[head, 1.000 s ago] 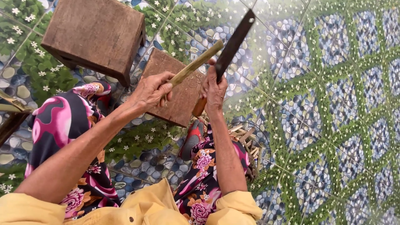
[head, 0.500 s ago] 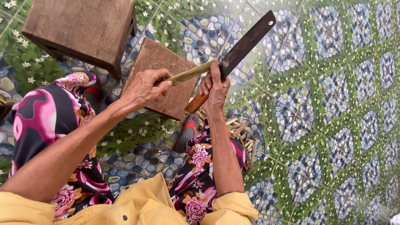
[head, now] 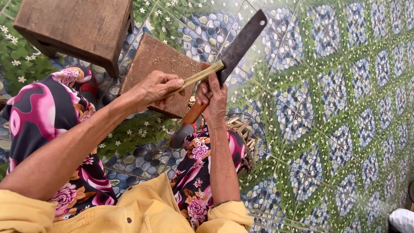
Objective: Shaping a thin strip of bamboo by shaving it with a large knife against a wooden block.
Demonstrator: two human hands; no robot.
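Note:
My left hand (head: 156, 88) grips a thin greenish bamboo strip (head: 202, 73) that points up and to the right. My right hand (head: 211, 99) is closed around the orange-brown wooden handle (head: 192, 114) of a broad dark cleaver (head: 240, 42). The blade's edge meets the far end of the strip. Both hands are held above a flat wooden block (head: 156, 66) scattered with fine shavings. My knees, in pink and black flowered cloth, frame the block on either side.
A low wooden stool (head: 73, 26) stands at the upper left, just beyond the block. A round wire basket (head: 254, 139) with cut bamboo pieces sits by my right knee. The floor (head: 336, 108) is tiled with pebble and flower patterns. A white object (head: 403, 220) shows at the bottom right corner.
The cleaver swung from steeply raised down onto the strip's tip. The strip dropped lower and flatter, and both hands shifted slightly left and down in view.

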